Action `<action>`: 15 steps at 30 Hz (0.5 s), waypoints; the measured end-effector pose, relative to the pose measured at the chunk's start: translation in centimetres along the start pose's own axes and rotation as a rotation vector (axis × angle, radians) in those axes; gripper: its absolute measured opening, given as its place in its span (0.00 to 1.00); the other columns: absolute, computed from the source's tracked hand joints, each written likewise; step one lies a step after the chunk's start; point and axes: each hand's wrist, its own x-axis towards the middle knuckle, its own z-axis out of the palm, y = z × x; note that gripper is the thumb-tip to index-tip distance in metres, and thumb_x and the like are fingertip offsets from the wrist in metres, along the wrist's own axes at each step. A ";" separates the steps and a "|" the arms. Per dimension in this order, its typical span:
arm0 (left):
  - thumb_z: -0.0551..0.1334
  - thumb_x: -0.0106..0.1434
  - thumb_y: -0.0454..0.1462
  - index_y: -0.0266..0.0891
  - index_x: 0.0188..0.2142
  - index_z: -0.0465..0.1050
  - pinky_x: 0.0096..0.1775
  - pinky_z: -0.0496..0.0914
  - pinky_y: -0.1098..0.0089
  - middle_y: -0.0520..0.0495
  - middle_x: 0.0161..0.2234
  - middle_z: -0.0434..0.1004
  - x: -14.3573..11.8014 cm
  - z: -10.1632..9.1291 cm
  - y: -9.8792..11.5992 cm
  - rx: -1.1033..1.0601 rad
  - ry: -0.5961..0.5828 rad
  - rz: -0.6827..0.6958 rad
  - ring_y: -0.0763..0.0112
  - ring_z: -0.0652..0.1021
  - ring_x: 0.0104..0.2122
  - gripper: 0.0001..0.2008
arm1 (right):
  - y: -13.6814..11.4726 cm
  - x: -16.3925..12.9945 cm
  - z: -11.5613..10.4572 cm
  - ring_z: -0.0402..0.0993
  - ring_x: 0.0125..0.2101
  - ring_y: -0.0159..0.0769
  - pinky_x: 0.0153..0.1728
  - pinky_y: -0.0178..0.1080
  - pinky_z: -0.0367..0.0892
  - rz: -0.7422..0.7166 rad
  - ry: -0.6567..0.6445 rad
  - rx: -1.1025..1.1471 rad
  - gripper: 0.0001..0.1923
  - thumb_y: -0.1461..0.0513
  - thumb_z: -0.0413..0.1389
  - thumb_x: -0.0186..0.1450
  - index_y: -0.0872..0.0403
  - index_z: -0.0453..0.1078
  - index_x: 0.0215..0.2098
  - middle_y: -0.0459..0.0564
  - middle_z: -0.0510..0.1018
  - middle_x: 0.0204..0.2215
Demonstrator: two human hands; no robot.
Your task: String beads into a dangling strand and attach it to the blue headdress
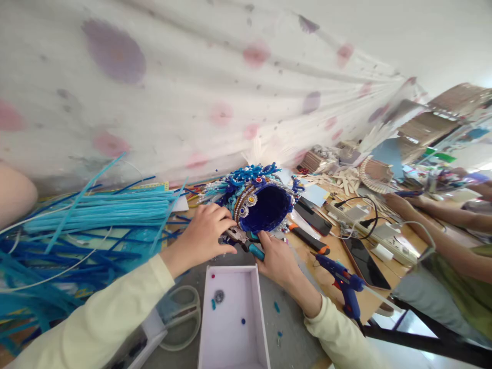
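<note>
A blue beaded headpiece (269, 207), decked with beads, gems and a gold-toned band, lies on its side with its dark blue hollow facing me. Just in front of it are pliers (255, 250) with teal and black handles, and my right hand (280, 259) is closed on the handles. My left hand (205, 233) is at the headpiece's left side, beside the metal jaws, thumb and fingers apart. Some of its fingertips are hard to make out. Below both hands sits a shallow white box (234, 328) with a few beads and a round silvery piece inside.
Bundles of light blue pipe cleaners (103, 207) cover the left side. White scissors (182, 318) lie beside the box. To the right are a blue glue gun (344, 279), orange-handled pliers (309, 238), a phone (367, 264) and a power strip (376, 233). Another person's arms (434, 220) reach in from the right.
</note>
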 end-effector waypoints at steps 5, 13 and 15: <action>0.72 0.52 0.51 0.37 0.43 0.77 0.45 0.60 0.54 0.44 0.41 0.77 1.3 0.4 1.8 0.126 -0.053 0.079 0.53 0.70 0.46 0.25 | 0.0 0.6 -0.5 0.75 0.34 0.36 0.36 0.43 0.72 0.009 -0.055 -0.009 0.15 0.54 0.57 0.67 0.57 0.69 0.44 0.48 0.76 0.36; 0.72 0.51 0.50 0.42 0.39 0.78 0.42 0.58 0.55 0.44 0.42 0.73 1.5 0.9 2.7 0.168 0.002 -0.009 0.52 0.68 0.45 0.20 | 0.2 0.9 -1.2 0.76 0.36 0.37 0.38 0.44 0.74 0.006 -0.096 0.021 0.16 0.55 0.57 0.69 0.57 0.69 0.48 0.50 0.77 0.40; 0.73 0.50 0.50 0.43 0.44 0.78 0.42 0.57 0.55 0.44 0.43 0.72 1.3 0.6 2.6 0.180 0.034 -0.008 0.52 0.68 0.45 0.23 | 0.3 1.0 -1.2 0.76 0.37 0.37 0.39 0.45 0.74 0.004 -0.097 0.027 0.15 0.55 0.56 0.69 0.57 0.69 0.49 0.50 0.77 0.41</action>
